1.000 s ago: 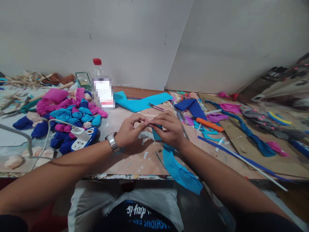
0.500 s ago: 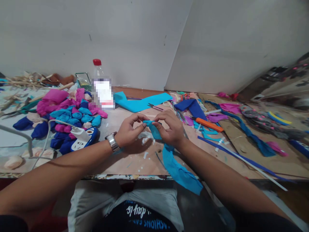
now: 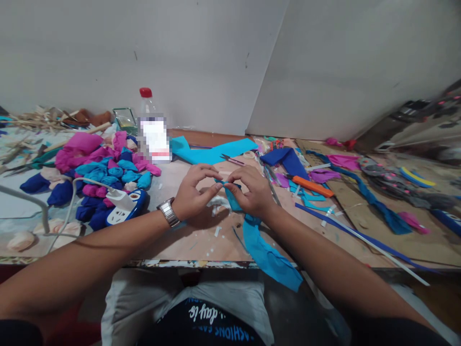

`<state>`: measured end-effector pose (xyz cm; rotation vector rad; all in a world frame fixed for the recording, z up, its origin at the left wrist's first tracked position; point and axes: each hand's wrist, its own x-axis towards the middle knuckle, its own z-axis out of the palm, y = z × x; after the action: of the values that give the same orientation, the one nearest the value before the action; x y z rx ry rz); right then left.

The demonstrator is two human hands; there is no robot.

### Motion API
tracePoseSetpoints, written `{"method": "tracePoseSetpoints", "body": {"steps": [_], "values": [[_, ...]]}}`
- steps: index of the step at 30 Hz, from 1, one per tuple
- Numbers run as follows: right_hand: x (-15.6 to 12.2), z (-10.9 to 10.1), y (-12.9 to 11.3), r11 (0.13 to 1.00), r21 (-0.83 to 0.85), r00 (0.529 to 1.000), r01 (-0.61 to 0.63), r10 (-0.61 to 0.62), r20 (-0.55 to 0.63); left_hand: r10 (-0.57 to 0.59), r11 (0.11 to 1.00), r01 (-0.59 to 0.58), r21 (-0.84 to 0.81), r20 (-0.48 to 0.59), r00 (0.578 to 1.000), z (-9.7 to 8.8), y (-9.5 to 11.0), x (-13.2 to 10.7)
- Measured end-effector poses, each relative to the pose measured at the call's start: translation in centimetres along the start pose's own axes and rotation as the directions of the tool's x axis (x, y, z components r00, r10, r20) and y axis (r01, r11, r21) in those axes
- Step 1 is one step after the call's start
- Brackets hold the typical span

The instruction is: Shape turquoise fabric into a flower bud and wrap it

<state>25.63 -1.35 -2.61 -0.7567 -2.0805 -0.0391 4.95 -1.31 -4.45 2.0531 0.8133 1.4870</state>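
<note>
A turquoise crepe paper strip (image 3: 264,252) runs from my fingertips down past the table's front edge. Its upper end is pinched between the thumb and fingers of my left hand (image 3: 196,192) and those of my right hand (image 3: 254,192). Both hands meet just above the middle of the table, fingertips close together. Part of the gathered end is hidden behind the fingers. My left wrist wears a metal watch (image 3: 168,212). Behind the hands lie a wider turquoise paper strip (image 3: 216,153) and small pointed scissors (image 3: 232,160).
At left, pink, blue and turquoise paper bundles (image 3: 84,154) crowd around a power strip (image 3: 124,209) with a cable. A red-capped bottle (image 3: 146,93) stands behind them. On the right lie an orange utility knife (image 3: 312,186), a white stick (image 3: 389,259) and cardboard (image 3: 370,211).
The gathered end of the strip has turned slightly between my fingertips, and less of it shows. My left fingers have arched up a little. The hanging part stays almost still.
</note>
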Motion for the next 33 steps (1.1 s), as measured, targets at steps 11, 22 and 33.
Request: {"method": "tracePoseSetpoints", "body": {"steps": [11, 22, 33], "values": [[0.04, 0.08, 0.19, 1.0, -0.003, 0.999, 0.021, -0.021, 0.027, 0.0, 1.0, 0.0, -0.018, 0.008, 1.0, 0.12, -0.08, 0.0], [0.17, -0.28, -0.08, 1.0, 0.003, 1.0, 0.002, -0.002, 0.017, 0.021, 0.997, -0.015, -0.081, 0.062, 0.998, 0.29, -0.05, -0.09], [-0.12, 0.07, 0.1, 0.999, 0.033, 0.999, 0.028, -0.027, -0.045, 0.095, 0.991, -0.082, -0.104, 0.128, 0.987, 0.02, -0.26, -0.05]]}}
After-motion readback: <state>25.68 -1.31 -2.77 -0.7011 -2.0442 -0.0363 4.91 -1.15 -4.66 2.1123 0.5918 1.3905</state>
